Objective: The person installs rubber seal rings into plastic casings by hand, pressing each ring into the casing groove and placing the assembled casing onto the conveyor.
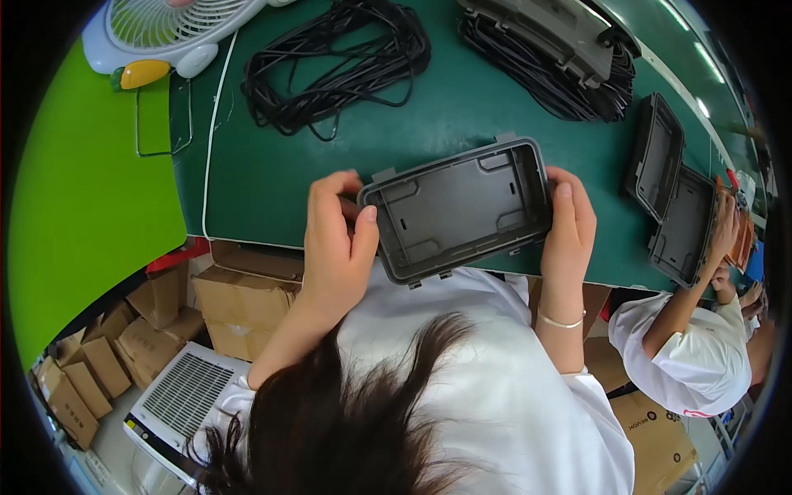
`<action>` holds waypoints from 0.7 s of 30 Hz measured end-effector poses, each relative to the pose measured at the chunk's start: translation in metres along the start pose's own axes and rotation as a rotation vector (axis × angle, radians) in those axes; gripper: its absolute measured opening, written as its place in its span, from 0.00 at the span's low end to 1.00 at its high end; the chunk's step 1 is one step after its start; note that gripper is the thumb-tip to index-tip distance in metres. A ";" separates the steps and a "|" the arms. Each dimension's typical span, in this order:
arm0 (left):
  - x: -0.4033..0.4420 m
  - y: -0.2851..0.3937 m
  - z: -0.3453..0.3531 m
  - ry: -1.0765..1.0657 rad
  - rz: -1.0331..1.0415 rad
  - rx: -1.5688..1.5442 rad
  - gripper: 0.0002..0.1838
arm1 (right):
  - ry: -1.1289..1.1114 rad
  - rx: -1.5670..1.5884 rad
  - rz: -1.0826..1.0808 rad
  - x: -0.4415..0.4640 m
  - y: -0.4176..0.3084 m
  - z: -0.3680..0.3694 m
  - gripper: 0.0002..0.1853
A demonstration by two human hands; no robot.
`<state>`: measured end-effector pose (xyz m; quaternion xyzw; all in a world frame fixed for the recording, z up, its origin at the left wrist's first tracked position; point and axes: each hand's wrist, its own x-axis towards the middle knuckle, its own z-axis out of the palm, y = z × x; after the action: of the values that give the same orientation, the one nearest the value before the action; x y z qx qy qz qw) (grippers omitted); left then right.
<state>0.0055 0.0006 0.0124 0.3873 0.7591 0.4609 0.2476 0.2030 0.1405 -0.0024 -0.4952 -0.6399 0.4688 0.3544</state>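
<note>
A dark grey plastic box half (458, 206), its hollow side facing up, is held between my two hands over the front edge of the green table. My left hand (340, 239) grips its left end, thumb on the rim and fingers behind. The right end is gripped by my right hand (571, 216), with the thumb along the side. Beyond the box lies a coil of black cable (338, 62). Another black cable bundle (536, 78) sits at the upper right, partly under a grey case (553, 33).
An open grey case (683, 219) lies on the green table (247, 177) at right, beside a co-worker's hand and arm. A white fan (165, 25) stands at upper left. Cardboard boxes (239, 301) and a white vented unit (186, 392) are below left.
</note>
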 end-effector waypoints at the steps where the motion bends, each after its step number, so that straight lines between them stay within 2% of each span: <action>1: 0.001 0.004 0.004 0.098 0.112 0.022 0.13 | -0.004 -0.008 0.084 -0.006 -0.005 -0.003 0.15; 4: 0.002 -0.004 -0.003 -0.045 0.309 0.183 0.24 | -0.022 0.040 0.272 -0.027 -0.022 -0.010 0.14; 6: 0.002 -0.004 -0.005 -0.148 0.324 0.173 0.24 | -0.057 0.175 0.310 -0.035 -0.023 -0.009 0.15; 7: 0.002 -0.005 -0.005 -0.199 0.332 0.169 0.24 | -0.093 0.123 0.245 -0.036 -0.021 -0.009 0.18; 10: 0.002 -0.006 -0.007 -0.420 0.077 -0.108 0.23 | -0.008 -0.103 -0.101 -0.022 -0.007 0.004 0.22; 11: 0.002 -0.005 -0.004 -0.456 -0.006 -0.231 0.20 | -0.012 -0.046 -0.080 -0.013 -0.010 0.007 0.22; 13: 0.006 -0.002 0.005 -0.519 -0.169 -0.474 0.15 | -0.066 -0.091 -0.206 0.008 -0.010 0.016 0.20; 14: 0.011 -0.001 0.006 -0.488 -0.278 -0.557 0.13 | -0.093 -0.111 -0.269 0.016 -0.010 0.021 0.18; 16: 0.028 0.006 0.007 -0.423 -0.494 -0.725 0.12 | -0.141 -0.034 -0.233 0.027 -0.013 0.028 0.15; 17: 0.035 0.016 0.012 -0.310 -0.474 -0.651 0.15 | -0.162 -0.028 -0.212 0.031 -0.015 0.030 0.15; 21: 0.064 0.023 0.020 -0.315 -0.461 -0.394 0.18 | -0.232 -0.108 -0.098 0.044 -0.024 0.033 0.15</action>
<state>-0.0083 0.0696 0.0229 0.2166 0.6757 0.4649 0.5296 0.1538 0.1728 0.0099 -0.4241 -0.7245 0.4696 0.2733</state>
